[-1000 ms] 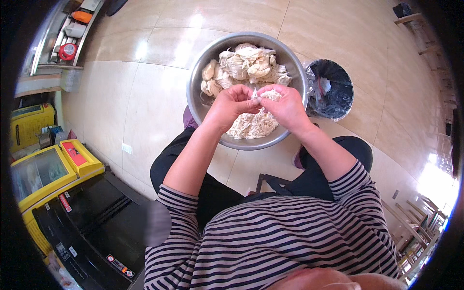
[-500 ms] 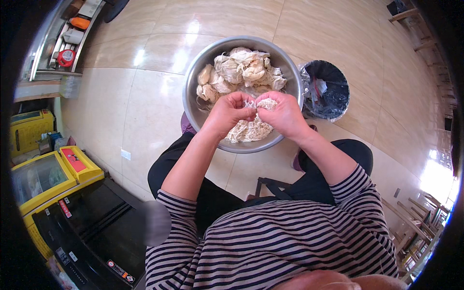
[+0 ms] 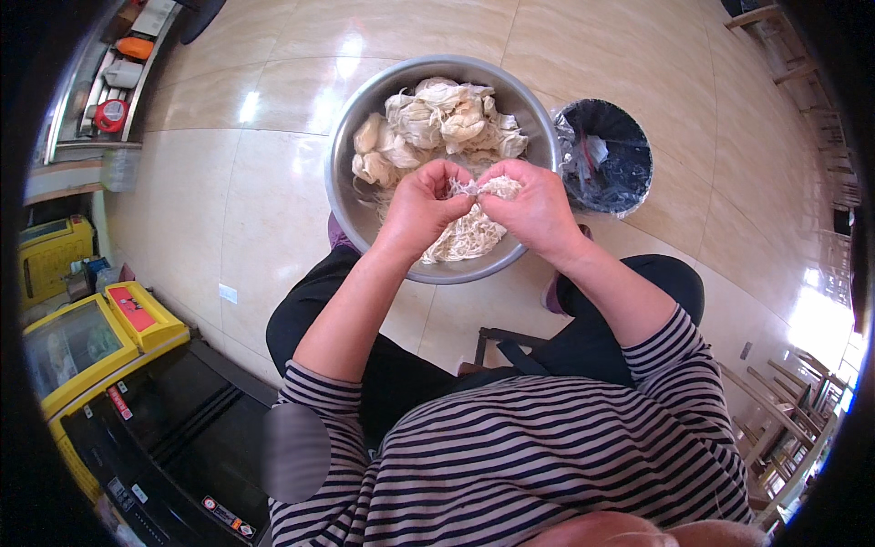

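Observation:
A wide steel bowl [image 3: 344, 173] stands on the floor before me. Its far half is heaped with pale, stringy chunks [image 3: 463, 125] that look like cooked chicken breast. Thin pale chicken shreds [image 3: 463, 239] form a pile on its near side. Over the bowl, my left hand [image 3: 421, 208] pinches some shreds between thumb and fingers. Close against it, my right hand [image 3: 533, 205] is closed around a small bundle of chicken shreds [image 3: 501, 187], thumb and forefinger gripping its end. The two hands' fingertips nearly meet.
Right of the bowl is a bin [image 3: 629, 164] lined with a dark bag, some litter inside. A black appliance [image 3: 173, 438] and a yellow glass-topped chest [image 3: 77, 351] stand at left. A shelf with bottles [image 3: 111, 116] is at the far left, wooden stools [image 3: 784, 401] at right.
My hands have drawn slightly apart at the fingertips, with strands now showing between them. The whole scene has shifted a little left and up in view.

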Demonstrator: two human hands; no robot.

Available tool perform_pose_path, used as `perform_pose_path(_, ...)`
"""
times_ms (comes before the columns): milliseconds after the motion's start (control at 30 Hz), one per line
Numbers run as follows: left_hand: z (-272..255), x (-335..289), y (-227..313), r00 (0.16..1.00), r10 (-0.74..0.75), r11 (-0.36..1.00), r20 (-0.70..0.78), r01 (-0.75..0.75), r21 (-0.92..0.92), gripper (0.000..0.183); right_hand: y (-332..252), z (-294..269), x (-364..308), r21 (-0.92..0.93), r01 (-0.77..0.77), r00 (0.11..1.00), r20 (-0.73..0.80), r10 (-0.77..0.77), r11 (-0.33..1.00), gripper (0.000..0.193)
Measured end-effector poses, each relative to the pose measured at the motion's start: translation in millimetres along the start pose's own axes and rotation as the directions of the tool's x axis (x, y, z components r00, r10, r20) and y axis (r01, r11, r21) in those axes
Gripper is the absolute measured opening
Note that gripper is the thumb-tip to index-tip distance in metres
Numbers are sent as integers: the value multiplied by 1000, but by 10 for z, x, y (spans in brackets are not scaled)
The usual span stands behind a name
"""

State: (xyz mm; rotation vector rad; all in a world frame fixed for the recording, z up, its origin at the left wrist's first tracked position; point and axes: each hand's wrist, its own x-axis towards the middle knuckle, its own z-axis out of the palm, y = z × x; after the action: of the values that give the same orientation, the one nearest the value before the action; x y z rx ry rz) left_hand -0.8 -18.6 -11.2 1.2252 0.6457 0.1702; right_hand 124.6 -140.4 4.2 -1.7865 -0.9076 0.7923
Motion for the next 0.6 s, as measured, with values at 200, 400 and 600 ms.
perform_pose_path(200, 44, -11, 6, 1000, -22, 998, -18, 20, -62, 19, 28, -9, 5, 122, -142, 990, -1, 143, 982, 15)
perform_pose_path(400, -15, -38, 144, 987, -141, 988, 79, 136, 68, 12, 0, -35, 18, 131, -189, 974, 150, 169, 973, 15)
perform_pose_path(600, -227, -97, 91, 956, -295, 703, 11, 209, 680, 25, -10, -121, 75, 154, -197, 978, 103, 183, 968, 18)
